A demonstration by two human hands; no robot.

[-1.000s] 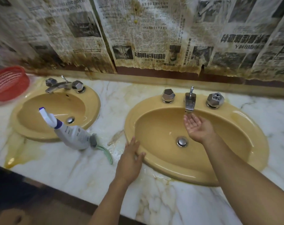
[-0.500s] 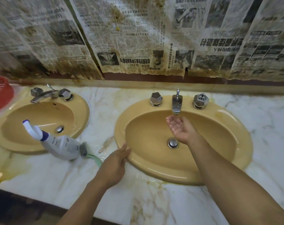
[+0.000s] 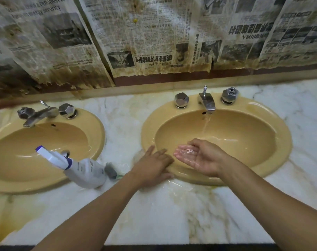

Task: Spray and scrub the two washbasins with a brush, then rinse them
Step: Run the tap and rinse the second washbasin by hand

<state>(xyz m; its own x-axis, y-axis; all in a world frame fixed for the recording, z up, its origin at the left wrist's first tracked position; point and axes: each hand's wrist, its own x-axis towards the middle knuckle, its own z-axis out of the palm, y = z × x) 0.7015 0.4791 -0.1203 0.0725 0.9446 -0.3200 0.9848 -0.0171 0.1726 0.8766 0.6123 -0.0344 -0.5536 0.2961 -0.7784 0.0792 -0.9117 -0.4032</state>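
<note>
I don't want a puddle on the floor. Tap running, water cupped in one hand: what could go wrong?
Water cupped in the right hand could splash past the right basin onto the wet counter and run off its front edge. The left hand lies flat on that basin's wet rim and might slip. The spray bottle lies sideways across the rim of the left basin and could roll.

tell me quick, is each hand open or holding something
Left hand: open, fingers flat on the right washbasin front rim, holding nothing.
Right hand: open, palm up and cupped over that basin, wet, gripping nothing.
</note>
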